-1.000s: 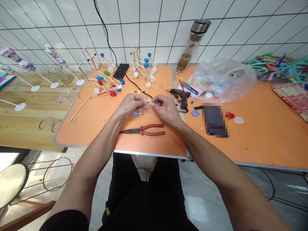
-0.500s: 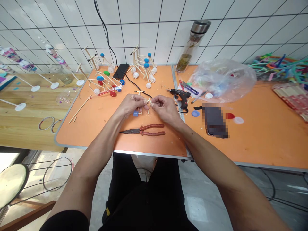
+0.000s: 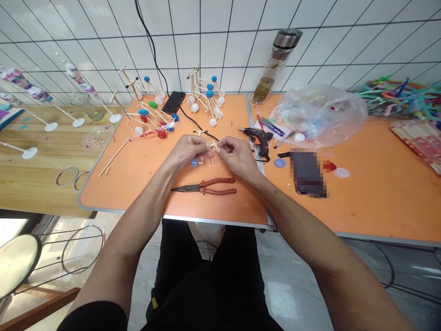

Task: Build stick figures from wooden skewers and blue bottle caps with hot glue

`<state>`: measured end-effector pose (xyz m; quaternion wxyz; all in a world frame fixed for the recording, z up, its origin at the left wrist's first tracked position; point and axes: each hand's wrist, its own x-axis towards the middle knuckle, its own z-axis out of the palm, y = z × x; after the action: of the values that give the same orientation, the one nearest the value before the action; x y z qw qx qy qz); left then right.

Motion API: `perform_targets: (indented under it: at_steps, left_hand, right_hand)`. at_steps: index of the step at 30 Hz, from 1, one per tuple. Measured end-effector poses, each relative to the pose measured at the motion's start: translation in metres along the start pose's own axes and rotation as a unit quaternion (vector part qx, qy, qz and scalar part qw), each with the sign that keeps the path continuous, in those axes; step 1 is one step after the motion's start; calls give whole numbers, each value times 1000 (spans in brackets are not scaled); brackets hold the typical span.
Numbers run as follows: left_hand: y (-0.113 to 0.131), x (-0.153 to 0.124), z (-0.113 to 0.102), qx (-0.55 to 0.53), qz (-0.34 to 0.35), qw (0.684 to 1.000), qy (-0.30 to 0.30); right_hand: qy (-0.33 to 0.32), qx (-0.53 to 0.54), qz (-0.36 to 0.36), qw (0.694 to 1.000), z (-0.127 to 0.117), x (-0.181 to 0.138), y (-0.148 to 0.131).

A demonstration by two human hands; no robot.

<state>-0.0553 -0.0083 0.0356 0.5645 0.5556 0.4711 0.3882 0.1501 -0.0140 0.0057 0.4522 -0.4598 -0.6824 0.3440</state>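
My left hand (image 3: 193,149) and my right hand (image 3: 234,154) meet over the orange table, fingertips almost touching. The right thumb and finger pinch a short pale wooden stick (image 3: 214,144). Against its end, the left fingertips are closed on a small pale piece, mostly hidden by the fingers. Beneath my left hand lies a blue cap (image 3: 195,162) with bits of stick beside it. Just behind the hands a T-shaped stick piece (image 3: 200,132) shows in part. Pliers with red handles (image 3: 210,185) lie in front of both hands.
A black glue gun (image 3: 257,139) lies right of my hands, its cord running along the table. Stick models with bottle-cap parts (image 3: 206,94) stand at the back. A phone (image 3: 308,174), a plastic bag (image 3: 320,112) and a tilted glass bottle (image 3: 272,69) are to the right.
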Motion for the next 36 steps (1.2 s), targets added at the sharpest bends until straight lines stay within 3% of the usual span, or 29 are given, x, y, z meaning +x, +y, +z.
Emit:
perform_targets:
  at_steps: [23, 36]
  left_hand:
    - [4, -1, 0, -15, -3, 1000, 5]
    - [4, 1, -1, -35, 0, 999, 27]
  right_hand:
    - [10, 26, 15, 999, 1, 0, 3]
    - [10, 45, 20, 999, -11, 0, 0]
